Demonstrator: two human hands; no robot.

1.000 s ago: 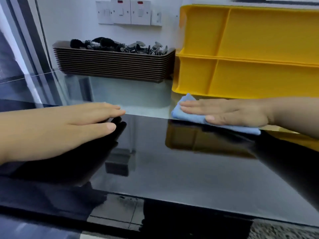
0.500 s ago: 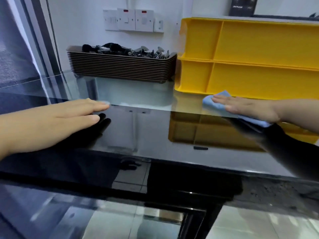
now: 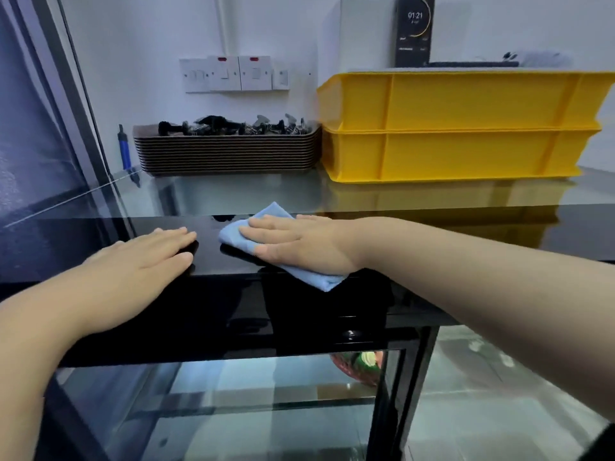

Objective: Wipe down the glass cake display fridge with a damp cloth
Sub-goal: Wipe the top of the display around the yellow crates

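Observation:
The glass cake display fridge has a glossy black top that fills the middle of the view, with glass panels below. A folded light blue cloth lies flat on the top near its front edge. My right hand presses the cloth down with straight fingers, palm flat. My left hand rests flat on the black top just left of the cloth, fingers straight, holding nothing. Through the front glass I see shelves and part of a red and green item inside.
Two stacked yellow crates stand at the back right of the fridge top. A stack of brown trays with dark metal parts sits at the back left. Wall switches and a dark timer display are behind. A blue pen leans at left.
My right hand has slid the cloth leftwards and towards the front edge, close to my left hand. The view has pulled back and tilted, showing the fridge's front glass.

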